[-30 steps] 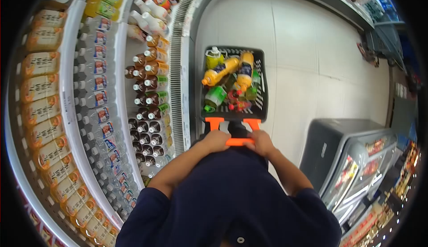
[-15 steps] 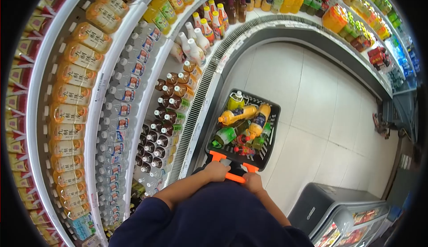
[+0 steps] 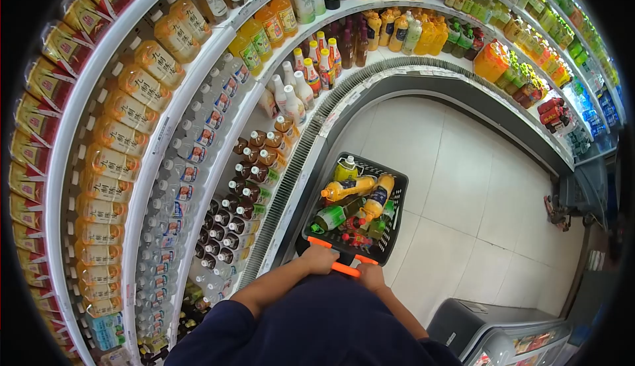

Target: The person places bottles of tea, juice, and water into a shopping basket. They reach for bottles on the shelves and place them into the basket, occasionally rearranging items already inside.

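My left hand point(image 3: 319, 259) is closed around the left part of an orange cart handle point(image 3: 345, 269). Further right, my right hand point(image 3: 371, 276) grips the same bar. Ahead of them is the black shopping cart basket point(image 3: 399, 215) with perforated sides, carrying several drinks. Two orange drink bottles point(image 3: 379, 198) with dark labels lie on top. A yellow-green jug point(image 3: 345, 169) stands in the far left corner, and a green-labelled bottle point(image 3: 332, 216) lies on its side nearer me. Red-labelled bottles point(image 3: 357, 239) show at the near end, partly covered.
Curved shelves of bottled drinks rise on the left, with orange-coloured jugs point(image 3: 109, 163) and clear bottles point(image 3: 192, 151). A dark shelf base point(image 3: 456, 88) curves around the pale tiled floor point(image 3: 456, 181). A grey freezer cabinet point(image 3: 463, 326) stands at the lower right.
The view has shifted, so the shelves and the cart sit lower in the picture, and the cart slightly further left. Both hands keep their hold on the handle.
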A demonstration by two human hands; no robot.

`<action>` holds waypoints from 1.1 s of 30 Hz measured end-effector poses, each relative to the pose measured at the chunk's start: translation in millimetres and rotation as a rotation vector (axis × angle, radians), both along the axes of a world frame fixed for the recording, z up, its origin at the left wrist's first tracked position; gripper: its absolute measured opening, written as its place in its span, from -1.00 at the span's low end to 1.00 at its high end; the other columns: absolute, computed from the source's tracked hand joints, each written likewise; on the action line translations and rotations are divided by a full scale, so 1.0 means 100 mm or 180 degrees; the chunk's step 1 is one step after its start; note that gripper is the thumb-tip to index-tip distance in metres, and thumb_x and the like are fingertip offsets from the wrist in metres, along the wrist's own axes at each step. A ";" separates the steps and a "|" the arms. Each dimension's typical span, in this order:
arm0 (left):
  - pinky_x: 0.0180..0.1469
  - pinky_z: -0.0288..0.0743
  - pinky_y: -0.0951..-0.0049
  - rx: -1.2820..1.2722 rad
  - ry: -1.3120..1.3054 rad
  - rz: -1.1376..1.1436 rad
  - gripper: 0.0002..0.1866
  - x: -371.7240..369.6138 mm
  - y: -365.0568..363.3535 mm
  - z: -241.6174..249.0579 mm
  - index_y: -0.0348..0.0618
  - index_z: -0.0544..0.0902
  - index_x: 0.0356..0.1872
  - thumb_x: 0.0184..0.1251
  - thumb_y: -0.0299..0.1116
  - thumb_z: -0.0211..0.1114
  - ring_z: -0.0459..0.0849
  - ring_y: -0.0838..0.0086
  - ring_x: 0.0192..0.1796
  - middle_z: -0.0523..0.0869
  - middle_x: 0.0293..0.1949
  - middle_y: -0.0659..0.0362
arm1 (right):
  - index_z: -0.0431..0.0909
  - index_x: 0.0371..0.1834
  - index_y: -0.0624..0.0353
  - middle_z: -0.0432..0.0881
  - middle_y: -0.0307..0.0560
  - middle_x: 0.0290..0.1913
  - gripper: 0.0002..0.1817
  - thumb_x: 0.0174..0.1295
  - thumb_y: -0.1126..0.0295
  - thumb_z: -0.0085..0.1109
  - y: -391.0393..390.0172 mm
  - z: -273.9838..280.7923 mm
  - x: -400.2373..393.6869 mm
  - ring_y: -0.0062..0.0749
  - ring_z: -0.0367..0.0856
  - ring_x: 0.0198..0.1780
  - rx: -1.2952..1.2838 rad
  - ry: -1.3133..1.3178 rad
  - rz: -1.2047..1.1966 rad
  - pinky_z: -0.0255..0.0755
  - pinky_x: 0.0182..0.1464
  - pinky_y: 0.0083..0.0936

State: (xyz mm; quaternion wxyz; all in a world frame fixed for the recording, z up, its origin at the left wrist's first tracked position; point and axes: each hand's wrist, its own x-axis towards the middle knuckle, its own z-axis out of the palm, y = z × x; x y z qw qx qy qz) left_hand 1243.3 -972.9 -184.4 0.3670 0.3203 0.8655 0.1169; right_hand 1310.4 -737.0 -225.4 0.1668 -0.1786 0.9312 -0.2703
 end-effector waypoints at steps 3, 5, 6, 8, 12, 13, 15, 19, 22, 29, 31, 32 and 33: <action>-0.22 0.61 0.05 0.0106 0.0111 0.0061 -0.73 -0.10 0.04 0.01 -0.05 0.67 -0.11 0.18 -0.24 0.24 0.77 0.10 -0.24 0.77 -0.35 0.03 | 0.63 -0.56 0.07 0.67 -0.07 -0.47 -0.76 -0.04 0.16 0.41 0.01 -0.01 -0.13 -0.10 0.71 -0.35 0.0084 -0.0009 -0.0107 0.58 -0.28 -0.17; -0.24 0.60 0.04 0.0233 0.0160 0.0103 -0.74 -0.21 0.07 0.02 -0.03 0.67 -0.13 0.19 -0.23 0.23 0.77 0.10 -0.27 0.76 -0.38 0.04 | 0.63 -0.55 0.10 0.67 -0.01 -0.48 -0.78 -0.02 0.20 0.38 0.05 -0.08 -0.21 -0.02 0.70 -0.36 -0.0062 0.0084 -0.0134 0.58 -0.25 -0.13; -0.24 0.61 0.06 0.0161 0.0245 0.0009 -0.78 -0.25 0.08 -0.03 -0.02 0.66 -0.20 0.18 -0.21 0.24 0.77 0.10 -0.29 0.75 -0.40 0.07 | 0.63 -0.55 0.10 0.67 -0.01 -0.48 -0.78 -0.02 0.20 0.38 0.08 -0.07 -0.24 -0.02 0.70 -0.36 -0.0038 0.0086 -0.0147 0.58 -0.25 -0.13; -0.25 0.63 0.09 0.0119 0.0392 -0.0035 -0.81 -0.31 0.09 -0.13 0.02 0.66 -0.27 0.14 -0.19 0.27 0.77 0.11 -0.33 0.74 -0.42 0.12 | 0.64 -0.53 0.14 0.68 0.04 -0.45 -0.77 -0.01 0.20 0.37 0.08 -0.02 -0.35 0.04 0.69 -0.34 -0.0116 -0.0013 -0.0233 0.58 -0.21 -0.09; -0.21 0.64 0.09 0.0164 0.0536 -0.0006 -0.82 -0.44 0.12 -0.27 0.04 0.67 -0.29 0.09 -0.19 0.30 0.77 0.12 -0.31 0.75 -0.40 0.12 | 0.67 -0.45 0.13 0.70 0.02 -0.38 -0.79 0.07 0.20 0.30 0.10 0.13 -0.53 -0.01 0.71 -0.30 -0.0037 0.0013 -0.0186 0.58 -0.19 -0.10; -0.20 0.63 0.08 0.0152 0.0605 -0.0012 -0.81 -0.48 0.13 -0.22 0.04 0.67 -0.29 0.09 -0.19 0.30 0.77 0.12 -0.29 0.75 -0.39 0.11 | 0.67 -0.46 0.12 0.70 0.01 -0.41 -0.79 0.07 0.20 0.30 0.11 0.08 -0.56 -0.02 0.71 -0.31 -0.0007 0.0027 -0.0215 0.58 -0.21 -0.09; -0.29 0.63 0.07 0.0224 0.0764 -0.0051 -0.81 -0.54 0.14 -0.22 0.03 0.66 -0.32 0.07 -0.16 0.32 0.76 0.10 -0.37 0.74 -0.45 0.10 | 0.67 -0.48 0.13 0.69 0.04 -0.42 -0.77 0.07 0.19 0.30 0.15 -0.02 -0.61 -0.01 0.71 -0.31 0.0025 0.0030 -0.0218 0.57 -0.22 -0.10; -0.31 0.59 0.08 0.0169 0.0641 -0.0180 -0.81 -0.67 0.17 -0.16 0.04 0.66 -0.28 0.13 -0.17 0.29 0.77 0.12 -0.34 0.74 -0.46 0.08 | 0.62 -0.49 0.17 0.67 0.09 -0.38 -0.79 0.06 0.25 0.31 0.14 0.01 -0.69 0.04 0.69 -0.25 0.0067 -0.0059 -0.0312 0.56 -0.16 -0.09; -0.33 0.58 0.09 0.0180 0.0613 -0.0338 -0.82 -0.79 0.19 -0.14 0.03 0.66 -0.29 0.14 -0.17 0.29 0.77 0.14 -0.35 0.74 -0.46 0.09 | 0.62 -0.50 0.18 0.66 0.07 -0.37 -0.80 0.05 0.28 0.34 0.15 0.02 -0.76 0.04 0.69 -0.24 -0.0067 -0.0021 -0.0423 0.56 -0.15 -0.09; -0.37 0.57 0.11 0.0378 0.0672 -0.0514 -0.83 -0.97 0.11 -0.23 0.03 0.66 -0.32 0.13 -0.18 0.31 0.76 0.18 -0.42 0.72 -0.53 0.15 | 0.62 -0.47 0.17 0.65 0.03 -0.37 -0.80 0.01 0.28 0.39 0.07 -0.01 -0.81 0.00 0.68 -0.22 -0.0025 0.0008 -0.0666 0.56 -0.14 -0.12; -0.38 0.57 0.11 0.0440 0.0635 -0.0568 -0.84 -1.02 0.09 -0.25 0.03 0.66 -0.32 0.13 -0.18 0.31 0.75 0.18 -0.43 0.71 -0.54 0.15 | 0.62 -0.46 0.17 0.66 0.02 -0.37 -0.80 0.02 0.28 0.39 0.04 0.02 -0.85 0.00 0.68 -0.21 0.0029 0.0005 -0.0693 0.56 -0.14 -0.13; -0.38 0.57 0.11 0.0486 0.0670 -0.0601 -0.85 -1.04 0.08 -0.26 0.04 0.66 -0.32 0.13 -0.19 0.31 0.75 0.19 -0.43 0.71 -0.54 0.15 | 0.62 -0.47 0.17 0.66 0.02 -0.36 -0.79 0.02 0.28 0.39 0.03 0.03 -0.87 -0.01 0.68 -0.21 0.0067 -0.0011 -0.0725 0.56 -0.14 -0.13; -0.38 0.57 0.11 0.0529 0.0713 -0.0630 -0.86 -1.07 0.07 -0.28 0.05 0.66 -0.33 0.13 -0.20 0.31 0.75 0.19 -0.43 0.71 -0.54 0.15 | 0.62 -0.47 0.16 0.66 0.02 -0.36 -0.79 0.02 0.27 0.39 0.02 0.03 -0.89 -0.01 0.68 -0.21 0.0102 -0.0020 -0.0754 0.57 -0.14 -0.13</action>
